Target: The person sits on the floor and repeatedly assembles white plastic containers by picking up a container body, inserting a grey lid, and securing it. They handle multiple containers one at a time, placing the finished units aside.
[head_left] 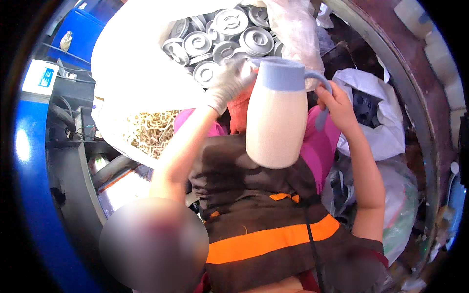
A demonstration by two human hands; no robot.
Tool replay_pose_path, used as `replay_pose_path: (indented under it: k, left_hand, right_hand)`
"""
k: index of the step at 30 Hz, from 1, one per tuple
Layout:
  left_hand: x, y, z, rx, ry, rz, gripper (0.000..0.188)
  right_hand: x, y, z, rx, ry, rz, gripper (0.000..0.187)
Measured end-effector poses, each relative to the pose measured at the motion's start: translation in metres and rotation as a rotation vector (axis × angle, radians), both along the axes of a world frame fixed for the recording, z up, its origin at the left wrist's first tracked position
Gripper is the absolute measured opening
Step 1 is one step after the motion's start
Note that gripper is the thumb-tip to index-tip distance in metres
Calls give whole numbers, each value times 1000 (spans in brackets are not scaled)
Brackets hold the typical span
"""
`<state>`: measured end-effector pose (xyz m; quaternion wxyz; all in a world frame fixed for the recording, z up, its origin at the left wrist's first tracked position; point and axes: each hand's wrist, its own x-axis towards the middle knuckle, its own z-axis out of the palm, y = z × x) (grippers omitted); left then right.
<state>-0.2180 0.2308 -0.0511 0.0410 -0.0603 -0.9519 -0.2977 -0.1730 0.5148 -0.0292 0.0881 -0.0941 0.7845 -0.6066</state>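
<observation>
A thermal jug (276,128) with a cream body, a blue-grey collar and a blue-grey handle hangs upright over my lap, slightly tilted. My bare right hand (335,103) is closed around the upper part of its handle. At the spout side of the collar is my left hand (229,82), in a pale glove with its fingers curled in. Glare hides what those fingertips grip. Just beyond the left hand, a large white sack holds many round grey lids (224,49). Red cloth (238,115) shows behind the jug.
Small beige plastic parts (152,131) lie in a white sack at the left. On the right stands a white bag (386,132) with dark blue parts (365,108) inside. Blue and black machinery (63,122) borders the far left; a dark metal rim curves along the right.
</observation>
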Motion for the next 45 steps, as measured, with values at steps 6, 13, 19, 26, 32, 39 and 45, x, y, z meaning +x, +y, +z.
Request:
replay_pose_path:
  k: [6, 13, 19, 26, 32, 39, 45]
  left_hand:
    - [-20, -39, -86, 446, -232, -33, 31]
    - [76, -42, 68, 435, -500, -232, 37]
    - [112, -99, 49, 835, -407, 235, 47]
    - [132, -131, 25, 1391, -132, 613, 51]
    - [136, -129, 7, 1988, -31, 680, 44]
    - [150, -112, 9, 2043, -84, 457, 49]
    - [161, -105, -2, 1842, 51, 580, 45]
  right_hand:
    - [-11, -12, -5, 71, -234, 273, 21]
    - [-76, -83, -14, -15, -428, 447, 24]
    - [-190, -173, -134, 891, 403, 205, 39]
    - [-213, -172, -139, 802, 354, -21, 45]
    - [-129, -111, -45, -34, 417, -378, 36]
    - [-72, -65, -41, -552, -102, -411, 35]
    - [-30, -72, -17, -385, -46, -185, 34]
